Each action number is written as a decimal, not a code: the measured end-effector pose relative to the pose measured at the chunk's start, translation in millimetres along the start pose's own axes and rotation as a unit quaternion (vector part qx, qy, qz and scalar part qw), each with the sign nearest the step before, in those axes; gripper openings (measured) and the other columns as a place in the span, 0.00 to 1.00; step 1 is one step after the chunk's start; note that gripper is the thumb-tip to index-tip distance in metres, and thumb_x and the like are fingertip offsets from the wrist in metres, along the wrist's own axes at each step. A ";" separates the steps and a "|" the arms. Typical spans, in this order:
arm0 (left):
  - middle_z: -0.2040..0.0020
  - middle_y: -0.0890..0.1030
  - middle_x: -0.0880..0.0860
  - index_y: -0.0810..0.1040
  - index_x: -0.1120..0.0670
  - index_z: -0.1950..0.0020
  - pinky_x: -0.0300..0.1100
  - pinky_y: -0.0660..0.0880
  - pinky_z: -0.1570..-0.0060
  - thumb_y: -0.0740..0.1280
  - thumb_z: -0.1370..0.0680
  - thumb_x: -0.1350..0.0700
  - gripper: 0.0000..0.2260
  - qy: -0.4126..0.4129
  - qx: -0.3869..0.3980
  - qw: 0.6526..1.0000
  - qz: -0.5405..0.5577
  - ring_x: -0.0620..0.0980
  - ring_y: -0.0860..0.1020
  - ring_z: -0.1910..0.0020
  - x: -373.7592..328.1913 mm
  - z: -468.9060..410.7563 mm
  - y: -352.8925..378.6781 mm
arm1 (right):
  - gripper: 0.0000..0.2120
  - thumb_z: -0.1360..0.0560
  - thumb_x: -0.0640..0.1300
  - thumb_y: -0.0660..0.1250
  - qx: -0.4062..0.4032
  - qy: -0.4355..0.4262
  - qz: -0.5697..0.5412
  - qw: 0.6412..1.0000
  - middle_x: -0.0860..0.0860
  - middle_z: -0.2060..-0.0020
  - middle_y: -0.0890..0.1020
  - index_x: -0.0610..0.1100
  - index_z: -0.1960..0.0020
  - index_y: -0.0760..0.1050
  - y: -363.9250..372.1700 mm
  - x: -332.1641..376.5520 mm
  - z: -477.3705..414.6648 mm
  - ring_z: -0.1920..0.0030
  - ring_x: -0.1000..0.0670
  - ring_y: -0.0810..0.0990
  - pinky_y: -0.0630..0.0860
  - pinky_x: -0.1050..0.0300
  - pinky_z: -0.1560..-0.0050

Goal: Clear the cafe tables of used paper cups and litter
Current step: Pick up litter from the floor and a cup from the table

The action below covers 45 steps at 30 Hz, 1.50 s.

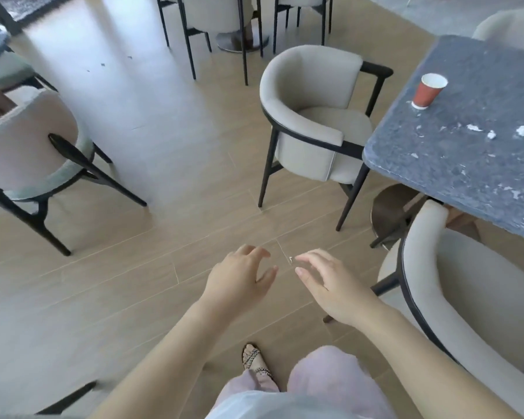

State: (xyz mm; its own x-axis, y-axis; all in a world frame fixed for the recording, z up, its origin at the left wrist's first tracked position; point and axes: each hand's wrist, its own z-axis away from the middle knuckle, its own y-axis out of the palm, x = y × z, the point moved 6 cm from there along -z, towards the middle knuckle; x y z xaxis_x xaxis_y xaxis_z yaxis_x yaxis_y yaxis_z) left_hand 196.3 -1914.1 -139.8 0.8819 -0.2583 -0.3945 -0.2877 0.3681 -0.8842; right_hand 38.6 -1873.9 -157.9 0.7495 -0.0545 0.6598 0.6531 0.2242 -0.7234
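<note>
Wood-look flooring fills the cafe below your left hand (239, 276) and right hand (327, 285), both empty with fingers spread, close together but not touching. Ahead and to the right of your right hand, a red paper cup (428, 90) stands upright on the speckled blue worktop (466, 164), crumpled paper scraps (522, 130) near it. Likely light and easily crushed, the cup wants a gentle grip around its wall.

Place: a cafe seating area.
Seating: grey tub chairs (312, 116) with dark frames, set around several tables.
Surface (472, 152): blue-grey speckled stone, holding a red paper cup (428, 90) and paper scraps (496, 132).
Floor (152, 164): pale wood-look planks.
</note>
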 end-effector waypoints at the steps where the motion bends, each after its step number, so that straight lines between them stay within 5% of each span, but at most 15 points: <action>1: 0.37 0.72 0.45 0.71 0.46 0.37 0.45 0.72 0.50 0.57 0.22 0.42 0.17 0.003 0.008 1.000 0.002 0.50 0.77 0.49 1.2 -7.0 0.1 | 0.17 0.22 0.57 0.53 -0.004 0.004 -0.002 1.000 0.60 0.40 0.71 0.52 0.37 0.68 -0.2 -1.0 -4.7 0.41 0.56 0.72 0.70 0.58 0.44; 15: 0.38 0.74 0.47 0.71 0.47 0.37 0.45 0.71 0.53 0.55 0.22 0.42 0.17 0.044 0.082 0.996 -0.019 0.52 0.76 0.46 -21.7 -186.6 21.0 | 0.16 0.22 0.54 0.55 0.000 0.069 -0.009 0.998 0.54 0.40 0.74 0.49 0.38 0.69 -41.8 -81.5 -133.9 0.43 0.51 0.74 0.72 0.50 0.45; 25: 0.39 0.74 0.48 0.70 0.47 0.36 0.43 0.68 0.58 0.55 0.21 0.43 0.17 0.071 0.126 0.987 -0.067 0.53 0.75 0.44 19.0 -290.2 89.0 | 0.12 0.22 0.50 0.57 -0.069 0.138 -0.079 0.985 0.53 0.47 0.77 0.47 0.44 0.73 5.8 -157.2 -220.1 0.54 0.60 0.71 0.65 0.63 0.56; 31: 0.39 0.74 0.49 0.68 0.47 0.35 0.44 0.65 0.58 0.55 0.22 0.43 0.17 0.101 0.140 0.981 -0.092 0.53 0.74 0.42 63.4 -349.6 176.7 | 0.11 0.22 0.48 0.57 -0.086 0.166 -0.103 0.977 0.51 0.48 0.77 0.45 0.45 0.74 75.3 -228.5 -263.1 0.53 0.57 0.73 0.70 0.60 0.51; 37: 0.38 0.74 0.48 0.68 0.46 0.35 0.43 0.64 0.58 0.57 0.22 0.45 0.16 0.111 0.168 0.974 -0.106 0.52 0.74 0.41 118.4 -398.7 302.9 | 0.12 0.22 0.50 0.57 -0.066 0.192 -0.090 0.975 0.53 0.48 0.76 0.47 0.44 0.73 174.3 -328.1 -291.4 0.53 0.61 0.71 0.65 0.64 0.55; 45: 0.39 0.74 0.49 0.67 0.48 0.33 0.43 0.67 0.59 0.57 0.22 0.46 0.17 0.117 0.201 0.966 -0.109 0.53 0.75 0.43 180.9 -469.4 490.3 | 0.11 0.22 0.51 0.55 -0.044 0.214 -0.070 0.973 0.55 0.48 0.76 0.49 0.46 0.73 304.9 -469.4 -339.6 0.51 0.54 0.76 0.74 0.53 0.52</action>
State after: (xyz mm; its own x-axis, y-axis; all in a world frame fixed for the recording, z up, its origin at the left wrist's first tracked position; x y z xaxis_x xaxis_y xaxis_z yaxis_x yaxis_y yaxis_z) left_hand 39.5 -2199.7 -762.1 0.7829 -0.5464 -0.2975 0.1054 0.5878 -0.8021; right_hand -77.2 -2110.4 -757.3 0.6172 -0.4824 0.6216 0.7442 0.1016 -0.6601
